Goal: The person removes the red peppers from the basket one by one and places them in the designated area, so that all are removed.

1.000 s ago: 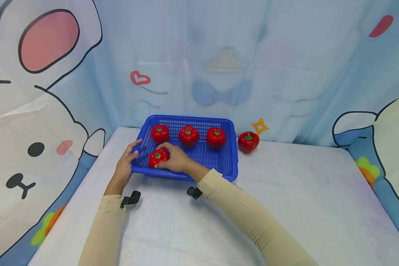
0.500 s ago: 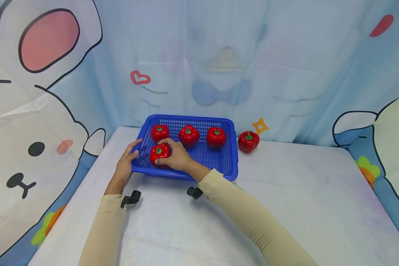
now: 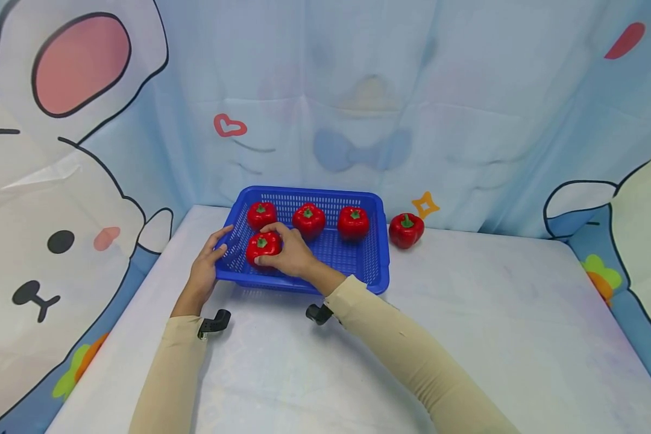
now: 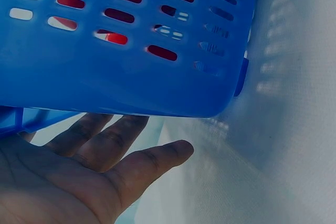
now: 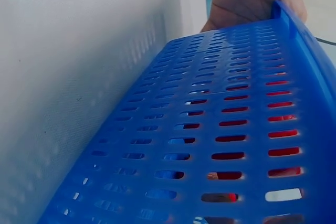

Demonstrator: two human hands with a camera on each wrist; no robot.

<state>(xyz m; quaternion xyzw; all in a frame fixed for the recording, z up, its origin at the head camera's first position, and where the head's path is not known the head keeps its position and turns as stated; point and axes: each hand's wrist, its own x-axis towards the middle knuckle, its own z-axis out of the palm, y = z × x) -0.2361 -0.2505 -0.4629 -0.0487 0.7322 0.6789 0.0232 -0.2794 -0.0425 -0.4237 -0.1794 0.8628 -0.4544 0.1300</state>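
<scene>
Inside the blue slotted plastic basket point(image 3: 336, 256), my right hand point(image 3: 293, 253) pinches a red bell pepper point(image 3: 261, 249) between thumb and fingers, near the front left corner. Whether its base touches the basket floor cannot be seen. My left hand point(image 3: 201, 271) rests against the basket's left end, fingers by the rim. In the left wrist view its thumb point(image 4: 157, 162) stretches out below the rim, apart from the wall, and the other fingertips are hidden behind the basket. Along the back inside stand three red bell peppers: left point(image 3: 261, 212), middle point(image 3: 309, 222) and right point(image 3: 353, 224).
Another red bell pepper point(image 3: 406, 231) lies on the white tabletop point(image 3: 493, 313), just right of the basket. A blue cartoon-print curtain point(image 3: 358, 72) hangs close behind the basket. Black wrist cameras stick out from both forearms, the right one point(image 3: 318, 314) near the basket's front edge.
My right hand has moved the pinched pepper slightly away from the basket's front wall, towards the back and a little right. My left hand and the other peppers have stayed put.
</scene>
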